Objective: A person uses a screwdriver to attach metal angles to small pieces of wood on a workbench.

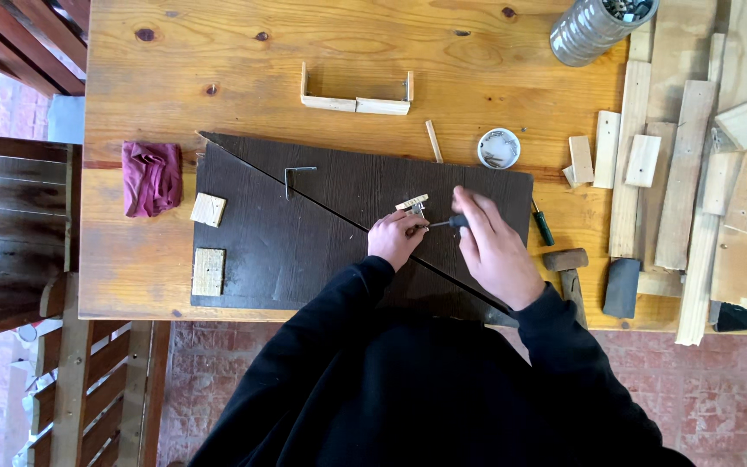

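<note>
1. Right hand (494, 246) closed round a screwdriver (451, 222), tip pointing left at a small wood block (411, 203).
2. Left hand (395, 238) curled, fingers pinching at that block.
3. Block rests on a dark board (287, 233), mid-surface.
4. Wooden surface (218, 60): red cloth (151, 177) left, hammer (568, 268) and offcuts (693, 164) right.
5. Brick floor (719, 389) below.

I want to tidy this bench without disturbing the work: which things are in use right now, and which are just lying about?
In use:
left hand on the small wooden piece
right hand gripping the screwdriver
dark board underneath

Lying about:
red cloth
hammer
two small wood blocks
round dish of small metal parts
wood offcuts
</note>
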